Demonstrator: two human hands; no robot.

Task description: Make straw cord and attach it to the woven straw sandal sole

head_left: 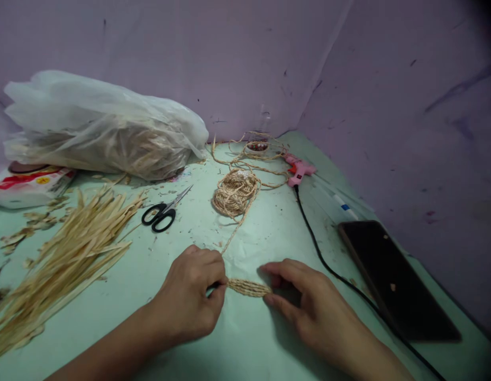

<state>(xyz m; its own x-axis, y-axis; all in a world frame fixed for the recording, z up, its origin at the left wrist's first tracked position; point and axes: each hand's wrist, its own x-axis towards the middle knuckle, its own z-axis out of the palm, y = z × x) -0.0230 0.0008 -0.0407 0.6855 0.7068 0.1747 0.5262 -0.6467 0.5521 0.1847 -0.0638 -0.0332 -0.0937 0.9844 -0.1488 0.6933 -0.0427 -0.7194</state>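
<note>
My left hand (196, 291) pinches the left end of a small flat piece of twisted straw cord (248, 288), laid in several side-by-side rows. A length of the same cord runs from my left fingers up to a loose coil of straw cord (234, 193) on the table. My right hand (305, 299) is at the piece's right end. Its thumb tip touches or nearly touches that end, while the index finger is raised apart from it. The lower right fingers are partly hidden.
Black-handled scissors (163, 212) and dried straw strips (74, 254) lie left. Behind them is a plastic bag (106, 127) beside a red-and-white packet (31, 185). A pink glue gun (298, 168), its black cable (317, 241) and a phone (396, 280) are right.
</note>
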